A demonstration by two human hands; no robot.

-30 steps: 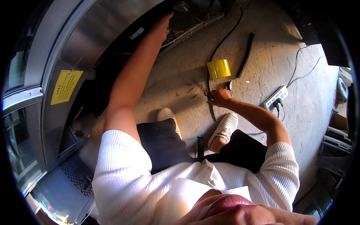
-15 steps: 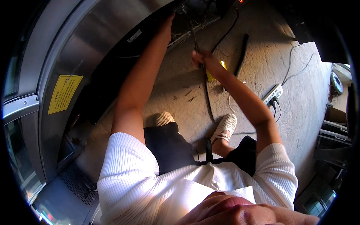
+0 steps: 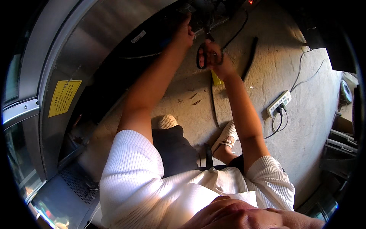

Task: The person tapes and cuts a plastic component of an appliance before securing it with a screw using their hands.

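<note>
My right hand [image 3: 214,56] grips a pair of black-handled scissors [image 3: 198,60], its fingers through the handle loops. The blades point away from me, toward a dark tangle of thin wires [image 3: 207,23] at the base of the machine. Just left of the scissors, my left hand [image 3: 185,35] reaches into the shadow under the machine with its fingers curled together. Whatever it pinches is too dark to make out. Below my right hand, a yellow object [image 3: 216,78] lies on the floor, partly covered by my wrist.
A large metal-framed machine [image 3: 87,34] with a yellow label [image 3: 65,98] fills the left side. Black cables [image 3: 250,57] lie across the concrete floor. At the right is a white power strip [image 3: 278,103] with plugs in it. A red light [image 3: 250,2] glows at the far edge.
My right hand has moved farther away and slightly right, turning so the scissors' loops show. My left hand has shifted right, closer to it, and its fingers are now curled.
</note>
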